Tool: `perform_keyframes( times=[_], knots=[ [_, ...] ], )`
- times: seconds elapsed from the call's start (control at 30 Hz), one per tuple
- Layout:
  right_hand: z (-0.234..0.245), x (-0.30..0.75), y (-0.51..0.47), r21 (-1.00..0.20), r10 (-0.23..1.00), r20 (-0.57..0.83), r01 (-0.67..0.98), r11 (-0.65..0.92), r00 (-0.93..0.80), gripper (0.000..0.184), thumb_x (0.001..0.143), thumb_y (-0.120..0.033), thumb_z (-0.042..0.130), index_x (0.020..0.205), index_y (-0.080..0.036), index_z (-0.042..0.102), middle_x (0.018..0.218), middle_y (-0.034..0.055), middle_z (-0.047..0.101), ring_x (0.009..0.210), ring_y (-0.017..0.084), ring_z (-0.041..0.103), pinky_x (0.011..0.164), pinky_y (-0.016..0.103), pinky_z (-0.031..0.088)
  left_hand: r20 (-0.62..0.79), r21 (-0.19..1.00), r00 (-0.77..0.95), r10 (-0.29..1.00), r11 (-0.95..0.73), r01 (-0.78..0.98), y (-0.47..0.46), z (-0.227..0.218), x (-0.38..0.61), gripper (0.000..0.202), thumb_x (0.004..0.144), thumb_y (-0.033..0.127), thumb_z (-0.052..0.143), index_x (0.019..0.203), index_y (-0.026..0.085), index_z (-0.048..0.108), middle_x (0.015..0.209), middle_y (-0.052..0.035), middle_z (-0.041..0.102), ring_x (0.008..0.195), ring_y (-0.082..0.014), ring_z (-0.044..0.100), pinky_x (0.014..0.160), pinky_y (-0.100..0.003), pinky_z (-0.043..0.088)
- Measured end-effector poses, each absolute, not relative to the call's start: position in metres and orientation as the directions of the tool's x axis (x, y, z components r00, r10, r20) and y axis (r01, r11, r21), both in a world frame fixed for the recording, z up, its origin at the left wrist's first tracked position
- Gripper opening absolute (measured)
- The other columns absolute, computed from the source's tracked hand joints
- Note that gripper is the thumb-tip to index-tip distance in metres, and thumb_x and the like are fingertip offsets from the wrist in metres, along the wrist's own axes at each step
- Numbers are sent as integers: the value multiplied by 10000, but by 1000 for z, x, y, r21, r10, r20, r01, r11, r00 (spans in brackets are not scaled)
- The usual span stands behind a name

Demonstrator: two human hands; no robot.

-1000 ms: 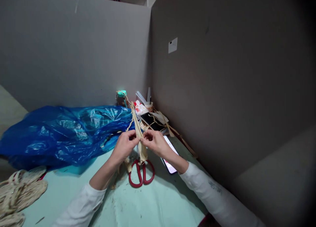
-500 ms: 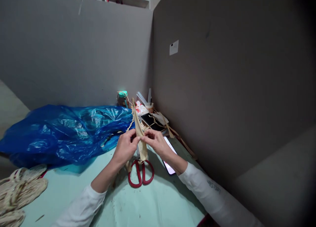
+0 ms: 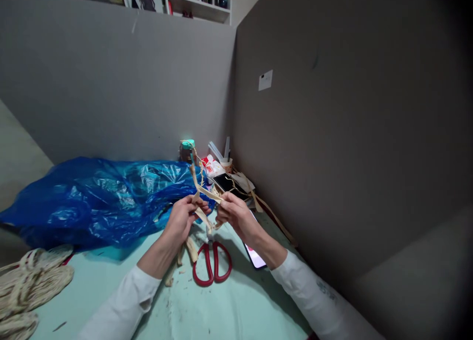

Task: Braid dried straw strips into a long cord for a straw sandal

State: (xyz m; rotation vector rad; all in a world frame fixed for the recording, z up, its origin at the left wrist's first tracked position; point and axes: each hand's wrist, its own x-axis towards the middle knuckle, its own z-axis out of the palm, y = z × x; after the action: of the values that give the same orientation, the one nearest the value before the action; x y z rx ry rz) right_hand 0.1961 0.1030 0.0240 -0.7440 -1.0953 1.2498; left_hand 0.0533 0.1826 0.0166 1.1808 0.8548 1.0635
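My left hand [image 3: 183, 216] pinches one side of a pale, dry fibre strip [image 3: 210, 194], and my right hand [image 3: 235, 213] grips the other side. Between my hands the strip is parted into two pieces that spread from a joined upper end. Under them, scissors [image 3: 212, 263] with red handles lie on the pale green tabletop, blades pointing away from me. Short scraps of fibre [image 3: 191, 249] rest left of the scissors. Beyond my hands, a thin braided cord [image 3: 201, 170] loops up near a jar with a teal lid [image 3: 187, 150].
A crumpled blue plastic bag [image 3: 103, 202] spreads across the left and back. Bundled braided cord [image 3: 40, 276] sits at front left. Right of my hands lie a lit phone [image 3: 255, 258] and a dark-screened device [image 3: 231, 183]. A grey partition [image 3: 332, 133] borders the right side.
The strip was one wide piece held upright between both hands. Now it is split into two, and my hands are a little farther apart. The view has shifted slightly.
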Motion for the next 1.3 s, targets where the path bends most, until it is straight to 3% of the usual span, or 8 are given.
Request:
perform_keyframes(
  times=[0.2,0.33,0.43,0.6,0.73,0.87,1.07,1.3],
  knots=[
    [43,228,100,-945,954,245,-176,275,173,286,844,-405,559,739,-226,362,539,-107,177,431,64,126,402,196,104,-73,896,272,960,183,-404,201,27,28,166,535,103,486,506,194,350,407,95,256,295,-26,178,286,-143,147],
    [56,267,93,-915,780,374,339,221,501,243,916,-399,400,748,-224,418,514,-85,240,411,90,221,427,225,184,-72,862,247,966,185,-472,206,39,7,135,680,91,471,577,175,450,391,108,177,277,-45,153,272,-142,150],
    [49,288,91,-557,705,548,825,-94,451,262,929,-283,349,768,-184,531,587,12,478,521,141,441,522,264,272,-70,861,246,967,183,-474,206,46,-9,219,859,165,430,667,150,534,384,108,200,270,-45,146,272,-144,145],
    [40,272,93,-180,816,527,969,-167,238,249,918,-254,410,913,-101,607,880,197,643,816,271,582,701,343,382,-105,879,326,940,241,-412,184,44,-13,325,933,205,396,665,121,560,376,90,251,283,-39,184,296,-146,181],
    [49,219,87,-599,900,429,719,352,-83,325,958,-376,394,935,-180,652,968,85,677,905,213,604,808,303,424,-182,888,555,812,378,-261,130,28,22,225,872,247,513,702,117,583,406,63,360,312,-47,272,326,-157,243],
    [43,178,82,-930,946,228,236,281,-230,352,930,-441,451,871,-176,675,899,41,697,853,176,635,760,267,462,-172,947,699,694,313,-78,88,25,43,341,861,386,500,607,158,525,409,11,478,324,-87,374,355,-207,315],
    [42,190,92,-920,994,98,-377,108,44,193,824,-347,610,810,-157,577,612,-35,539,445,43,409,424,163,331,-3,903,440,898,-186,386,133,37,-9,359,794,494,576,729,154,672,717,-61,683,578,-157,554,531,-251,408],
    [23,177,103,-975,996,-83,-201,-90,-44,136,818,-305,542,839,-171,530,667,-47,497,424,30,277,380,169,149,-99,785,321,942,-124,607,166,-6,-24,230,676,403,689,687,174,707,484,4,572,443,-150,463,467,-247,278]
  ],
)
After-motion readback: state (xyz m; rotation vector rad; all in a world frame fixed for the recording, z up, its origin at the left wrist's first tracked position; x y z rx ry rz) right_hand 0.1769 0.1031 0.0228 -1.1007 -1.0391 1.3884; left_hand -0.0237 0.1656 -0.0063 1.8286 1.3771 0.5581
